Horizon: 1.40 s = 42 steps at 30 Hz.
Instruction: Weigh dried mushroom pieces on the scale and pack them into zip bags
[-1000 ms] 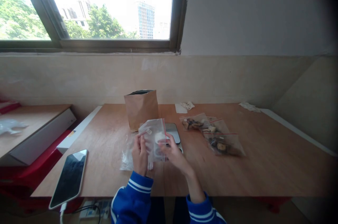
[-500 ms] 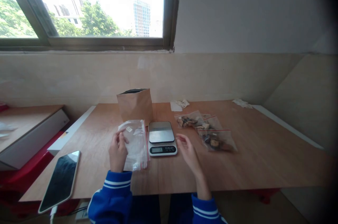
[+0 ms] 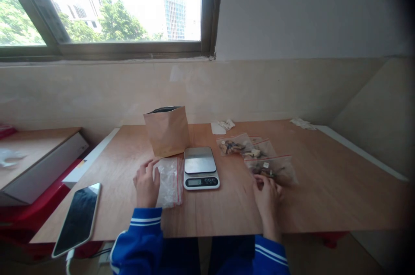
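Note:
My left hand [image 3: 146,183] is open, its fingers apart over the left edge of a stack of clear red-striped zip bags [image 3: 170,182]. Part of the stack is hidden under it. My right hand [image 3: 267,193] is closed, thumb and fingers curled on the lower edge of a zip bag of dried mushrooms [image 3: 279,171]; this bag bears a small white label. Behind it lie more filled zip bags [image 3: 234,145], overlapping one another. Between my hands stands a white kitchen scale [image 3: 200,161] with a bare metal plate and a lit display.
An open brown paper pouch [image 3: 167,132] stands upright behind the zip bags. A phone [image 3: 78,219] with a cable plugged in lies at the table's left front edge. Crumpled tissue [image 3: 227,124] and another wad [image 3: 302,124] lie along the back edge.
My right hand has moved right, from beside the scale to the nearest bag of dried mushrooms. My left hand has loosened its fingers, and the upper clear bag has come down flatter.

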{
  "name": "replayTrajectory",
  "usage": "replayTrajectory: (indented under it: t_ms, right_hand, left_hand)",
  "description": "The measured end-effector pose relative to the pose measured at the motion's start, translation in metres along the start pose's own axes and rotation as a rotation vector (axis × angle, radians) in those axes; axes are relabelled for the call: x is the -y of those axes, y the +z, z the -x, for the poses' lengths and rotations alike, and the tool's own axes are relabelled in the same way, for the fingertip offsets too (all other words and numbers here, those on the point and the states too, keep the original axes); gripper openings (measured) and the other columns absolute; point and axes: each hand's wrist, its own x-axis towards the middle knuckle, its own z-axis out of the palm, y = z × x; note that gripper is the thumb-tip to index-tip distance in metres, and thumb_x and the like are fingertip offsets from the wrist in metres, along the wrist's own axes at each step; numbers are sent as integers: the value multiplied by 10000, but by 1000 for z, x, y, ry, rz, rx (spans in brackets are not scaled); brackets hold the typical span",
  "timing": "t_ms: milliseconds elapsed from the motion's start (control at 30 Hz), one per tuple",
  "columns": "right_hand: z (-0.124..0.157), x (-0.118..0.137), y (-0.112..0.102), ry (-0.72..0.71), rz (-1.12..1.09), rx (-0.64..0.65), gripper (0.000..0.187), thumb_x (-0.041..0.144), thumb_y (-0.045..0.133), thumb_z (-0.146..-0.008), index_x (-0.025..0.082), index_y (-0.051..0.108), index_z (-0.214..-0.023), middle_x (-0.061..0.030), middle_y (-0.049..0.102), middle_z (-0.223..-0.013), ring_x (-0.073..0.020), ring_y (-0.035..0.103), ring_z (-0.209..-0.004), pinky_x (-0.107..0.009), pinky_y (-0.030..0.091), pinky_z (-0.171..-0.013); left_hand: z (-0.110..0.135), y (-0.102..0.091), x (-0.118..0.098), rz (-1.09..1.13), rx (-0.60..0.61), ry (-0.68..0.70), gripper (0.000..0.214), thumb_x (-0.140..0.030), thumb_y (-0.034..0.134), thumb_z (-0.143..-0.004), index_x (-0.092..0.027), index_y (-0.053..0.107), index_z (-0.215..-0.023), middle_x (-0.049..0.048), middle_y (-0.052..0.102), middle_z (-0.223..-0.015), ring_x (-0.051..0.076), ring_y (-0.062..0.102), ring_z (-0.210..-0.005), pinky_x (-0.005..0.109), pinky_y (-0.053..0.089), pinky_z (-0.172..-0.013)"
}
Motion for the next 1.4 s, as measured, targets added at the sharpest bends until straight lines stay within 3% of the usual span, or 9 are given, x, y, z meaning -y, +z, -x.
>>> replayTrajectory:
  t_ms: [100, 233, 467, 600, 700, 867, 967, 1200, 1400]
  right_hand:
    - [-3, -3, -4, -9, -48, 13, 208, 259, 493, -787, 205, 664, -892, -100, 643, -898, -303, 467, -942, -417, 299, -784]
    - [-10, 3, -21, -38, -259, -29, 266, 294, 518, -762, 167, 647, -956, -93, 639, -835, -259, 533, -840, -403, 357, -775]
    - [-3, 67, -77, -62, -715, -24, 371, 377, 609, -765, 181, 588, -1079, -46, 598, -826, -184, 567, -765, -333, 457, -737]
    - [14, 109, -100, -39, -1016, 164, 407, 350, 647, -767, 222, 539, -1138, -15, 572, -863, -149, 577, -751, -285, 478, -706]
    - [26, 131, -107, -10, -1270, 333, 398, 320, 654, -773, 253, 523, -1143, 17, 538, -835, -122, 569, -706, -252, 482, -666]
    - [36, 148, -97, 107, -1566, 603, 339, 303, 622, -789, 265, 549, -1117, 34, 491, -822, -92, 527, -637, -244, 486, -630]
    - [36, 146, -76, 178, -1571, 615, 343, 333, 617, -787, 260, 544, -1114, 26, 509, -841, -98, 533, -647, -247, 480, -629]
    - [38, 141, -43, 52, -1077, 285, 328, 471, 528, -840, 210, 528, -1040, -46, 566, -964, -164, 553, -851, -289, 456, -767]
    - [60, 166, -61, -261, -990, 865, 305, 490, 443, -890, 203, 488, -795, 32, 502, -663, -117, 492, -604, -224, 407, -574]
  left_hand:
    - [11, 0, -4, 33, 219, 101, 311, -329, 409, -904, -260, 582, -1153, 78, 550, -1272, 239, 517, -1149, 425, 364, -948]
    - [22, 18, 9, 7, 498, 57, 314, -328, 468, -872, -280, 564, -1167, 70, 540, -1315, 237, 483, -1221, 473, 305, -1012]
    - [10, 16, 24, 5, 368, 72, 263, -229, 557, -805, -219, 617, -1061, 123, 573, -1267, 266, 463, -1246, 500, 202, -1070]
    - [12, -4, -2, 172, 227, 77, 298, -251, 529, -831, -250, 602, -1120, 91, 591, -1229, 251, 529, -1163, 505, 205, -1060]
    - [15, -19, -27, 399, 241, 45, 260, -314, 533, -834, -256, 637, -1065, 79, 605, -1183, 268, 531, -1139, 497, 278, -1021]
    - [28, -29, -58, 1080, 663, 22, 372, -440, 473, -869, -212, 596, -1136, 83, 636, -1092, 205, 609, -932, 343, 466, -831]
    - [39, -26, -70, 1239, 765, -41, 348, -405, 631, -781, -186, 608, -1050, 59, 659, -974, 183, 611, -880, 288, 477, -779]
    - [48, -19, -86, 1322, 515, -360, 352, -434, 694, -708, -213, 445, -822, -105, 422, -532, 40, 370, -373, 160, 278, -369]
    - [48, -23, -94, 1375, 418, -410, 332, -509, 581, -782, -215, 428, -771, -99, 394, -483, 56, 362, -373, 177, 304, -370]
